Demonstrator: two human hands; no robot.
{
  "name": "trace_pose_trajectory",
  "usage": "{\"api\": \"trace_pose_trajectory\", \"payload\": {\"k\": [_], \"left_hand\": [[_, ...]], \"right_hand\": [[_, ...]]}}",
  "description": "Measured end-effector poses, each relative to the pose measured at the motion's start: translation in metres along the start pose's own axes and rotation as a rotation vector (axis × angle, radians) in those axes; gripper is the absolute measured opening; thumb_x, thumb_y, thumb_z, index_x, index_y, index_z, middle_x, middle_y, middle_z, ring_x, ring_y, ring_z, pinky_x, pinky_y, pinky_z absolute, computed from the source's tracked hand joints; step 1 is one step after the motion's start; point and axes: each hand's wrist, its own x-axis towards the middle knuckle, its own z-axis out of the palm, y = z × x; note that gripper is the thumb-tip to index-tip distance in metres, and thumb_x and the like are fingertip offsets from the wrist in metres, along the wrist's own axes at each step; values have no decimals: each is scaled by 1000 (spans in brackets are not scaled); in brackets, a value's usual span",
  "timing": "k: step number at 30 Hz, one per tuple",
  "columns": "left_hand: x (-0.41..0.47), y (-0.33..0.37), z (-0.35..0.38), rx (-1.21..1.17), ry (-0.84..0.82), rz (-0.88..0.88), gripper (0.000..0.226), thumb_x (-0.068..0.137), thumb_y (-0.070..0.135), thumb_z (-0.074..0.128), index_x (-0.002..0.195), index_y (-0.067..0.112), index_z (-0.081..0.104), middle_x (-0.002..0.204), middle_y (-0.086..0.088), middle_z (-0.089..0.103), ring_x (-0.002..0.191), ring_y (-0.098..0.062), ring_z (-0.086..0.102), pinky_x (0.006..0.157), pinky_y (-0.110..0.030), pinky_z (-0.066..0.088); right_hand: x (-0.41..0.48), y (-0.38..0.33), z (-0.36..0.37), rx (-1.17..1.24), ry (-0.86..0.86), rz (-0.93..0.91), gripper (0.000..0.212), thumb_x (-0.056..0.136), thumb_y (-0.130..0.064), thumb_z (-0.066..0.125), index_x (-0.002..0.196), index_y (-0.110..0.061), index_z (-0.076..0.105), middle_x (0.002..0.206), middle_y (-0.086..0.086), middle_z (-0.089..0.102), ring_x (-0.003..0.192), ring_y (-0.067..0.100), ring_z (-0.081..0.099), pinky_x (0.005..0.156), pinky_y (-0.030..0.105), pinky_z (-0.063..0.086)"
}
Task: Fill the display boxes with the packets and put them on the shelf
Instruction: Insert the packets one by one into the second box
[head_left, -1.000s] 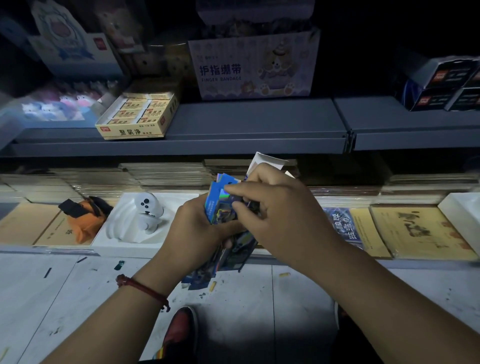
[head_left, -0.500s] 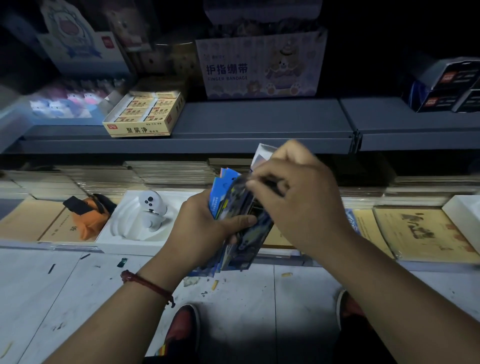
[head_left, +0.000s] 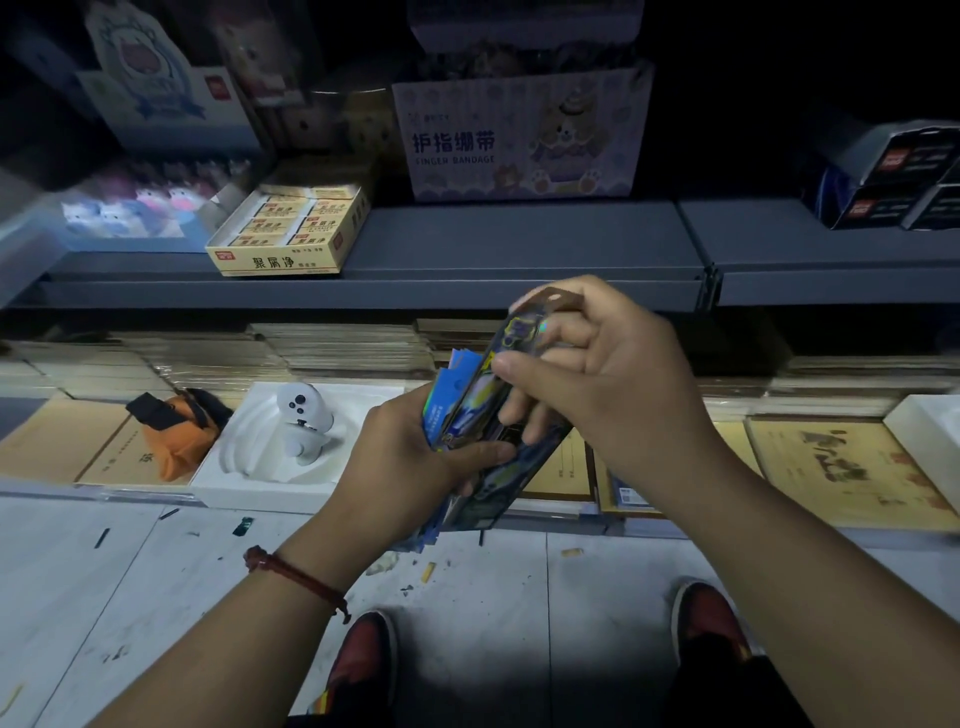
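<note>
Left hand: we see our left hand (head_left: 408, 460) curled round a bundle of packets (head_left: 444, 400), thumb laid across the front, holding them upright in front of us.
Right hand: our right hand (head_left: 618, 384) pinches the front packet (head_left: 511, 332), a dark glossy one, thumb on its face and fingers behind it; its top stands above the rest of the bundle.
Packets: all that we can see are in our hands, in the air above the floor (head_left: 597, 597) and lower than the grey shelf (head_left: 519, 244).
Shelf: it carries a yellow box (head_left: 291, 234) of small cartons on the left and a pale box (head_left: 519, 140) lettered FINGER BANDAGE further back.
Left of our hands: a white tray (head_left: 244, 467) holds a small white figure (head_left: 304, 426).
Left wrist: a red cord (head_left: 296, 577) circles it.
</note>
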Motion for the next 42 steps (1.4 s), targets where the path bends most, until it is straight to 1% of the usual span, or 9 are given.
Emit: {"api": "trace_pose_trajectory", "payload": {"k": [4, 6, 10, 14, 16, 23, 26, 31, 42], "left_hand": [[1, 2, 1, -55, 26, -28, 26, 71, 15, 89, 83, 10, 66, 54, -2, 65, 44, -18, 59, 50, -24, 50], [1, 2, -1, -53, 39, -40, 26, 72, 17, 89, 78, 6, 65, 51, -4, 64, 43, -17, 57, 49, -20, 47], [3, -3, -7, -9, 75, -64, 33, 73, 17, 88, 76, -2, 62, 51, -9, 64, 43, -17, 57, 49, -21, 49], [4, -6, -12, 15, 101, -69, 36, 74, 20, 87, 80, -1, 59, 54, -12, 65, 45, -19, 59, 51, -25, 51], [4, -4, -14, 25, 110, -79, 32, 75, 20, 87, 80, 4, 60, 55, -10, 66, 44, -17, 60, 49, -21, 51], [3, -2, -15, 45, 117, -84, 26, 75, 22, 86, 82, 13, 62, 57, -6, 68, 47, -17, 62, 50, -20, 53], [4, -1, -15, 36, 123, -86, 28, 76, 20, 85, 85, 7, 62, 60, -9, 68, 48, -21, 63, 50, -21, 53], [3, 1, -14, 30, 114, -87, 34, 76, 18, 86, 90, -1, 61, 62, -13, 67, 45, -15, 60, 47, -18, 51], [1, 4, -10, 56, 104, -61, 27, 74, 20, 86, 77, 17, 59, 57, 0, 68, 43, -10, 60, 46, -17, 50]], "right_hand": [[3, 1, -4, 65, 128, 3, 16, 87, 6, 73, 99, 8, 63, 72, 17, 74, 57, 26, 70, 55, 29, 58], [5, -2, -7, 87, 220, -11, 8, 88, 4, 72, 94, 7, 68, 70, 16, 74, 56, 25, 68, 56, 28, 58], [8, -10, -21, 91, 448, -77, 3, 90, -4, 73, 87, -5, 72, 66, 9, 71, 52, 20, 60, 46, 28, 48], [11, -12, -32, 84, 638, -133, 4, 92, -5, 71, 89, -6, 69, 63, -1, 66, 50, 16, 58, 45, 30, 47], [11, -11, -36, 56, 688, -149, 4, 92, -7, 70, 91, -4, 68, 62, -2, 66, 50, 17, 58, 47, 31, 47], [10, -9, -41, -20, 729, -180, 5, 94, -7, 67, 89, -6, 66, 61, -3, 67, 51, 20, 61, 50, 34, 51], [10, -9, -43, -25, 745, -185, 6, 94, -8, 67, 88, -7, 67, 62, -1, 68, 51, 22, 62, 51, 35, 52], [10, -6, -42, -3, 715, -174, 5, 94, -6, 67, 92, -3, 67, 62, 0, 68, 51, 19, 62, 52, 33, 51], [8, -6, -35, -94, 582, -125, 5, 94, -5, 68, 90, -2, 66, 61, 3, 68, 49, 17, 62, 47, 30, 51]]}}
